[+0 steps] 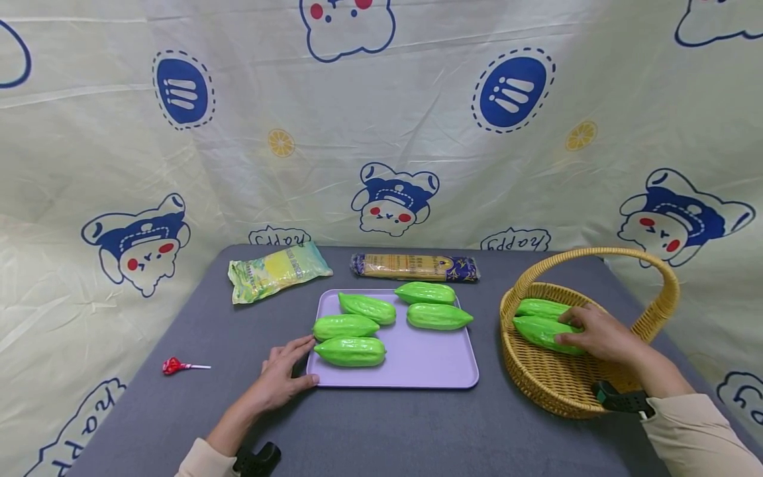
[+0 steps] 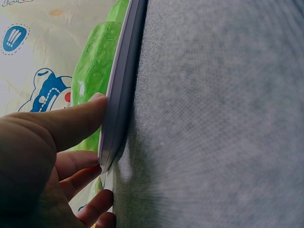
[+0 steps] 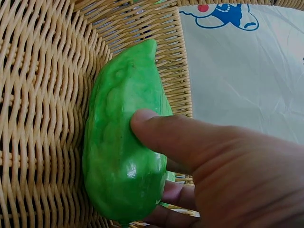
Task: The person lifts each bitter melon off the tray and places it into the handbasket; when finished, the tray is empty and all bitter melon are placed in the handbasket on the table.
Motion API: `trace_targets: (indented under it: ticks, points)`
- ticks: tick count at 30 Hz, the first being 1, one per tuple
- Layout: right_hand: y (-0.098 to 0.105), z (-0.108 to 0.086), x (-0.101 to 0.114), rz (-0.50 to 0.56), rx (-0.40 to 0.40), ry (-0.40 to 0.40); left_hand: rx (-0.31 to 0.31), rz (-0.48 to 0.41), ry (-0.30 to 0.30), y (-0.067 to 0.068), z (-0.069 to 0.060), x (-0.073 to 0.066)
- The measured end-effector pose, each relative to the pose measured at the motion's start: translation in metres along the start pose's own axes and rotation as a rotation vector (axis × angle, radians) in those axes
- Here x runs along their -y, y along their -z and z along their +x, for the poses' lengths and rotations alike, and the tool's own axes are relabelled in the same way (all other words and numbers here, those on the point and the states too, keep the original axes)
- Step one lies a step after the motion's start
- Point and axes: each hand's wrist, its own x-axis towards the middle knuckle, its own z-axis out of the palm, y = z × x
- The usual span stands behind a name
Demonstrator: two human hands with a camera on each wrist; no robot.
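Note:
In the head view, my right hand (image 1: pixel 602 334) reaches into a wicker basket (image 1: pixel 539 391) and grips a green bitter melon (image 1: pixel 539 331). The right wrist view shows the thumb (image 3: pixel 145 118) pressed on this bitter melon's side, its other fingers partly hidden behind it. A second bitter melon (image 1: pixel 541 307) lies alongside, farther back in the basket. My left hand (image 1: pixel 279 377) touches the left edge and near-left corner of a lilac tray (image 1: pixel 417 364), its fingers extended. Several bitter melons (image 1: pixel 350 352) lie on that tray, grouped at the left and at the back right.
Behind the tray lie a green-yellow packet (image 1: pixel 277 270) and a long pack of dry noodles (image 1: pixel 415 267). A red-wrapped lollipop (image 1: pixel 174 366) rests at the left on the grey tabletop (image 1: pixel 387 430). The basket's tall handle (image 1: pixel 667 291) arches over its right side.

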Motion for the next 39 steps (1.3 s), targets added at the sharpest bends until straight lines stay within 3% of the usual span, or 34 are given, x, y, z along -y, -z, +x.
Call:
trace_targets:
  ticks: [11,20,39]
  points:
    - [0.002,0.000,0.004,0.001,-0.031,0.008,-0.002,-0.006,-0.001,0.000,0.000,0.000]
    - [0.007,-0.004,0.007,-0.006,-0.037,-0.035,0.000,-0.008,0.000,0.000,0.000,0.000]
    - [0.019,-0.020,0.032,-0.013,-0.137,-0.014,-0.001,-0.002,0.001,-0.001,0.000,0.001]
